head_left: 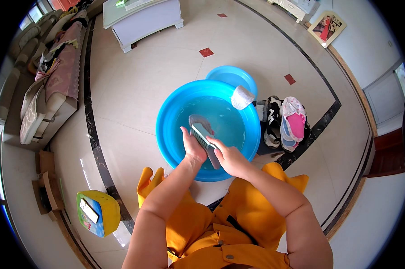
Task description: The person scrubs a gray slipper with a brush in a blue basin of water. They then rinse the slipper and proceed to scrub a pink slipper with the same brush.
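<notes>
Over the water in a large blue plastic tub (164, 130), my right hand (231, 159) grips the handle of a scrubbing brush (200, 132) with a pale back and dark bristles. The bristles point toward my left hand (194, 148) and a long, wet, grey-pink piece (213, 160). My left hand supports that piece from the left, palm turned up and thumb out. The brush and hands cover much of the piece, and its kind cannot be made out. A pale grey-white item (243, 97) hangs over the tub's far right rim.
A smaller blue basin (229, 74) sits behind the tub. Right of it, black-and-white sneakers (272, 119) and a pink-lined shoe (295, 123) rest on a low dark support. A yellow stool (109, 213) carrying a phone (89, 210) stands left. A sofa (61, 107) lies farther left.
</notes>
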A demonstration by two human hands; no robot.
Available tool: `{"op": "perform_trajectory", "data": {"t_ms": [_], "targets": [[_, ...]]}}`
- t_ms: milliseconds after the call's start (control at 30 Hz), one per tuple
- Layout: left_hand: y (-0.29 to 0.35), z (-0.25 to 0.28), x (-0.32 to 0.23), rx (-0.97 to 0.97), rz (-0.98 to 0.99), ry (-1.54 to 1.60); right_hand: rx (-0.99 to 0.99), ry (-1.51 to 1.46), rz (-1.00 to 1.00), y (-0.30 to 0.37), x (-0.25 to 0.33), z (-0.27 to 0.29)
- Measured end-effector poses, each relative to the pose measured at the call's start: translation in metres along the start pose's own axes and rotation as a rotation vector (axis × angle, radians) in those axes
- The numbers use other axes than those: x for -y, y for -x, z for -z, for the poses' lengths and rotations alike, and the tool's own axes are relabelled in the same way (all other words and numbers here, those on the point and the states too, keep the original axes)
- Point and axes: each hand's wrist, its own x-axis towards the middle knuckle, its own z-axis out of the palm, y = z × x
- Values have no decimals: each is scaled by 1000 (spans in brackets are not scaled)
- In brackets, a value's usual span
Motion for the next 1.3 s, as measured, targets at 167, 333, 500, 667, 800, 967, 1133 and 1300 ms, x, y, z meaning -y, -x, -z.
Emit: {"op": "perform_trajectory", "data": {"t_ms": [167, 333, 500, 667, 800, 967, 1133, 1300], "targets": [[1, 14, 21, 123, 64, 2, -137, 101, 38, -20, -17, -11], [18, 2, 28, 105, 180, -24, -186, 96, 23, -42, -37, -6], [9, 7, 21, 52, 121, -53, -274, 151, 49, -57, -69, -11], [2, 4, 7, -52, 21, -29, -145, 423, -78, -52, -84, -11], [-5, 2, 1, -97, -80, -12, -116, 463, -110, -47, -82, -13], [-12, 4, -4, -120, -2, -18, -152, 235, -34, -50, -81, -8], [-21, 10, -8, -119, -29, 58, -196, 128, 153, -22, -32, -1], [-15, -3, -10, -46, -48, 108, -195, 218, 192, 1, -26, -15]]}}
